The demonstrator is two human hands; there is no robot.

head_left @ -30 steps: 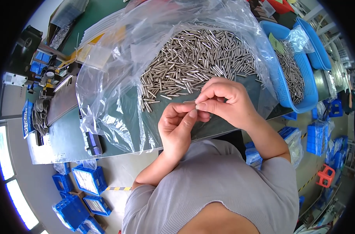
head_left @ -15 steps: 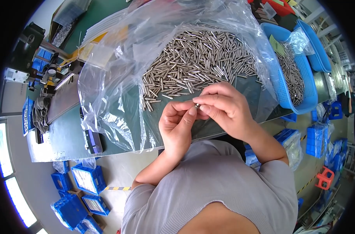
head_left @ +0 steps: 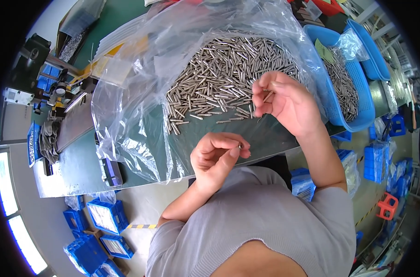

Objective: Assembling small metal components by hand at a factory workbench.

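My left hand (head_left: pixel 219 159) is low over the near edge of the table, thumb and forefinger pinched on a small metal piece (head_left: pixel 240 146); only its end shows. Up and to the right, my right hand (head_left: pixel 286 101) hovers at the near right side of the pile, fingers curled. A slim metal pin (head_left: pixel 267 96) shows between its thumb and fingers. Beyond both hands, a heap of metal pins (head_left: pixel 219 69) lies on clear plastic sheeting (head_left: pixel 127 115), with several loose pins along its near edge.
A blue basket (head_left: pixel 328 87) with more pins stands to the right, a second blue basket (head_left: pixel 374 51) behind it. On the left are a bench device (head_left: pixel 60 92) and a purple-black case (head_left: pixel 110 171). Blue crates (head_left: pixel 106 214) and a red stool (head_left: pixel 387 206) are on the floor.
My hands have come apart. The right hand has moved up and right to the pile's near right side, while the left has dropped slightly and keeps its pinch.
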